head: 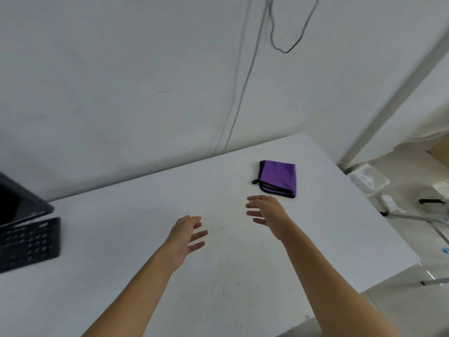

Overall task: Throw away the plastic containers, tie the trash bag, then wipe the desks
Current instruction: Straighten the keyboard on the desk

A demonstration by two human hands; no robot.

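Our right hand (266, 211) and left hand (187, 235) hover over the desk (121, 251), fingers spread, holding nothing. The folded cloth (279, 178) lies just beyond the right hand, untouched. No containers or bag show, so we judge wiping is next: reach, grip the cloth, then sweep past the keyboard (29, 242)

We see through one wide-angle camera worn on the head. It looks forward and down from above the near edge of the worktop (126, 239), close to it, and faces the wall (121, 81) behind its far edge.
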